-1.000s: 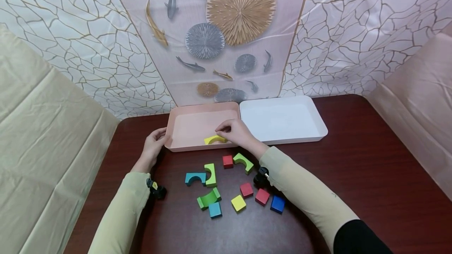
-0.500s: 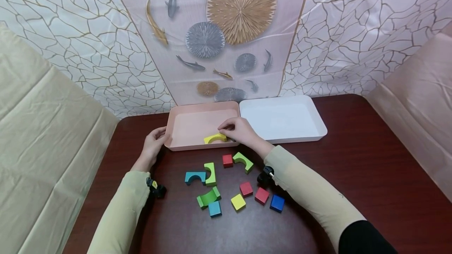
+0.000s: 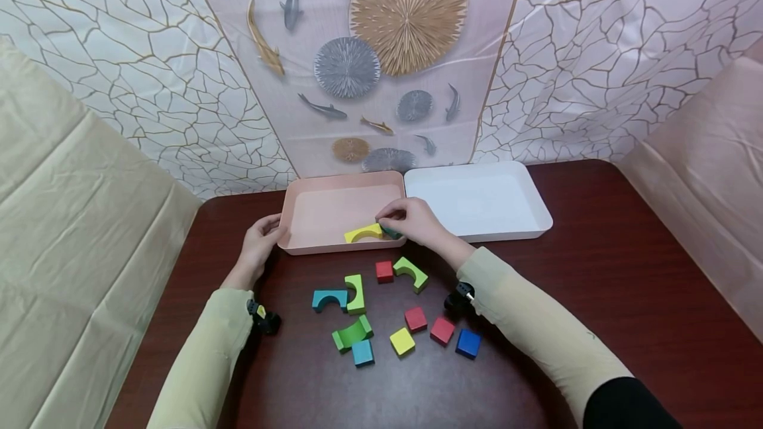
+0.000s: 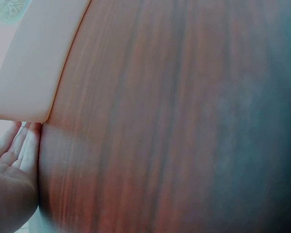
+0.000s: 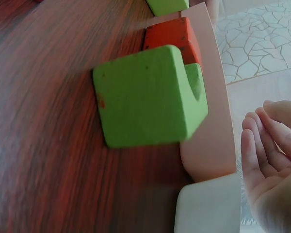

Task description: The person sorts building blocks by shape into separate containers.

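My left hand (image 3: 261, 243) touches the left end of a pink tray (image 3: 328, 207). Its fingers (image 4: 31, 145) look straight in the left wrist view. Over the tray's front right corner is my right hand (image 3: 417, 222), fingers loosely bent with nothing visible between them. Just below its fingertips, a dark green block (image 3: 391, 233) lies in the tray, partly covered by the hand. Left of that block sits a yellow arch block (image 3: 365, 230). In front of the tray are a red cube (image 3: 384, 271) and a light green arch block (image 3: 411, 273), also close up in the right wrist view.
A white tray (image 3: 477, 197) adjoins the pink one on the right. Nearer on the dark wooden table lie a teal arch (image 3: 329, 297), two more green arches, a teal cube (image 3: 363, 353), a yellow cube (image 3: 402, 343), two red cubes and a blue cube (image 3: 468, 343).
My right hand has shifted slightly right, away from the yellow arch. The dark green block now shows beside that arch. My left hand stays at the tray's end.
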Action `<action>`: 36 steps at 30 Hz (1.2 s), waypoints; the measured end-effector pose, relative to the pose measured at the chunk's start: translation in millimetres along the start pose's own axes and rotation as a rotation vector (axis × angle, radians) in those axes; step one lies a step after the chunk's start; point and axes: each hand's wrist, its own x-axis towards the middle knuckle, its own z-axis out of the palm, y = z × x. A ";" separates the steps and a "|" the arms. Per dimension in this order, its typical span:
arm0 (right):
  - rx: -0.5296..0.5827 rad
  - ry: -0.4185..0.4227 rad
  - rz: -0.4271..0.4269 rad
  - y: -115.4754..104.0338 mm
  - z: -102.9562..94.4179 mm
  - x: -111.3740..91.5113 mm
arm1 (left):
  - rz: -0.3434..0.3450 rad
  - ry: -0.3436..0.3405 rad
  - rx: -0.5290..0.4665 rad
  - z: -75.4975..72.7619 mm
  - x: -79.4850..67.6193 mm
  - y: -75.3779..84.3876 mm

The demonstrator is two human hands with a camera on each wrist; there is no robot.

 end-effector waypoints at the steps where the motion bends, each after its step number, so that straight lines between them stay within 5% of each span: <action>1: 0.004 0.000 0.002 0.2 -1.3 -1.2 | 0.000 0.001 -0.001 0.0 0.4 0.0; 36: -0.016 -0.019 -0.016 -0.2 -27.4 -40.6 | -0.001 -0.008 -0.009 1.1 -2.6 1.7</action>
